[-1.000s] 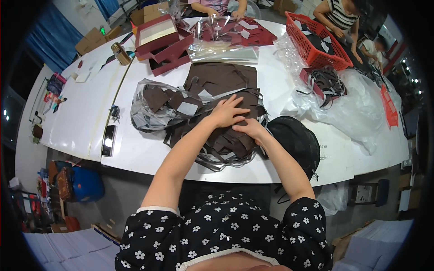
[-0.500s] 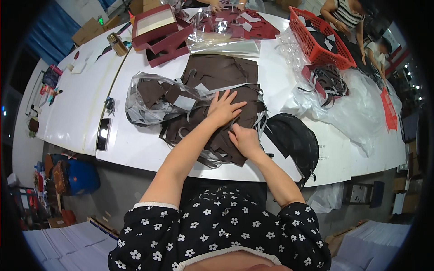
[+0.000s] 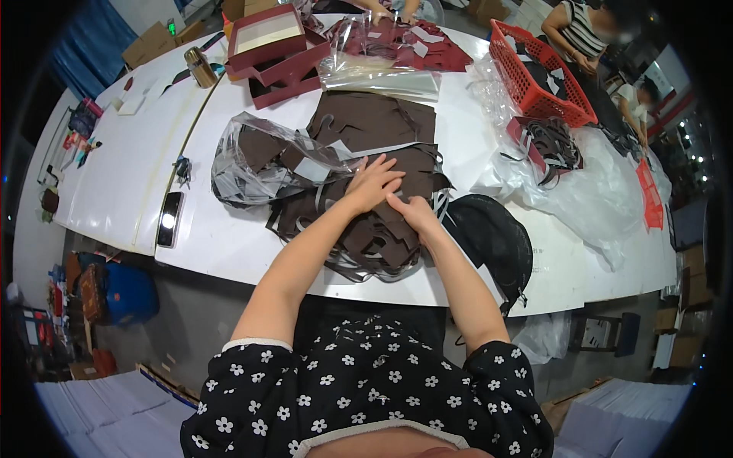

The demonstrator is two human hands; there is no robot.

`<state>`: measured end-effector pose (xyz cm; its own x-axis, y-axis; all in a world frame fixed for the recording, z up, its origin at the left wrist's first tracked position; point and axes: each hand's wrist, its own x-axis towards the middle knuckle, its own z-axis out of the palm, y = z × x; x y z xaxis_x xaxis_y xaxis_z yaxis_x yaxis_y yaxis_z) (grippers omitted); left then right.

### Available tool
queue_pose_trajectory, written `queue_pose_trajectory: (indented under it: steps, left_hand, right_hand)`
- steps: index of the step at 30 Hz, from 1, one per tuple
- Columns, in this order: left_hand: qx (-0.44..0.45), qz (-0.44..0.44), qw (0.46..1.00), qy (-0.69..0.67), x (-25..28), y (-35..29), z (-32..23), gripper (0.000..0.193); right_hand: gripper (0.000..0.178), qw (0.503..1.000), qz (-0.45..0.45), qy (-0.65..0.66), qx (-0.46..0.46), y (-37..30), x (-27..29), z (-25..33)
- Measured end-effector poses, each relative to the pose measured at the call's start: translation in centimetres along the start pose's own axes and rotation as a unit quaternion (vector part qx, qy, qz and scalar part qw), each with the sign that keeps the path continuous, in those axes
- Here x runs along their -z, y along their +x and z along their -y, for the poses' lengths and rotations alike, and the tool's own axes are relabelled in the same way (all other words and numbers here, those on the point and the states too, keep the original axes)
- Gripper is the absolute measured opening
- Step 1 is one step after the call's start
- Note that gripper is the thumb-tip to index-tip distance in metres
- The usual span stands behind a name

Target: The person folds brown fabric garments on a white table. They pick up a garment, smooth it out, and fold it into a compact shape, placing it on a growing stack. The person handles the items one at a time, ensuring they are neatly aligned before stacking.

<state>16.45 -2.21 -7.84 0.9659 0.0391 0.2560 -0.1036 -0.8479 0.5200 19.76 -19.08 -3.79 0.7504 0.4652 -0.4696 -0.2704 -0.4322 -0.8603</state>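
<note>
A pile of dark brown fabric pieces [image 3: 370, 114] with grey straps spreads over the table in front of me. My left hand [image 3: 372, 185] lies flat on its middle, fingers spread, holding nothing. Beside it, my right hand [image 3: 418, 214] rests at the right side of the near pieces. Its thumb points toward my left hand, while the other fingers are mostly hidden against the cloth. Nearer me, some brown pieces [image 3: 382, 240] are bunched and folded. A clear plastic bag [image 3: 229, 172] with more brown pieces and a white label lies to the left.
Right of the pile lies a black mesh item [image 3: 492, 240]. Maroon boxes [image 3: 267, 42] and clear plastic sleeves [image 3: 382, 82] stand behind. A red basket [image 3: 534, 72], crumpled plastic [image 3: 588, 198] and a phone [image 3: 169, 217] are also on the white table [image 3: 229, 252]. Other people work at the far side.
My right hand has moved a little forward, and its thumb now stretches toward my left hand. The near brown pieces have become more bunched. My left fingers are closer together.
</note>
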Motion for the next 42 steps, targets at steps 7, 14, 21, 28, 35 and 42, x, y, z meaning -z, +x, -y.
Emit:
queue_pose_trajectory:
  steps: [7, 14, 21, 28, 35, 42]
  left_hand:
    - [-0.007, 0.022, 0.99, 0.136, 0.8, -0.2, -1.8, 0.044]
    - [0.046, -0.079, 0.979, 0.182, -0.8, -1.3, -2.8, 0.041]
    - [0.071, -0.086, 0.973, 0.201, -1.0, -1.3, -3.6, 0.038]
    - [0.056, -0.092, 0.978, 0.181, -0.8, -1.6, -3.5, 0.045]
    - [0.06, -0.143, 0.96, 0.231, -0.3, -1.5, -4.0, 0.063]
    - [-0.004, 0.061, 0.868, -0.493, 3.2, 0.6, -9.6, 0.072]
  right_hand:
    - [0.033, 0.956, -0.018, -0.139, 0.259, 0.4, 0.3, -4.5]
    - [0.012, 0.826, -0.114, -0.227, 0.504, -6.8, -2.3, -4.0]
    - [0.021, 0.703, -0.05, -0.185, 0.685, -14.6, -2.9, 0.9]
    - [0.02, 0.853, -0.269, 0.288, 0.342, -7.0, 8.1, 2.1]
    - [0.033, 0.758, -0.333, 0.455, 0.329, -4.5, 18.3, 3.8]
    - [0.031, 0.855, -0.141, 0.328, 0.375, -4.2, 11.2, 4.3]
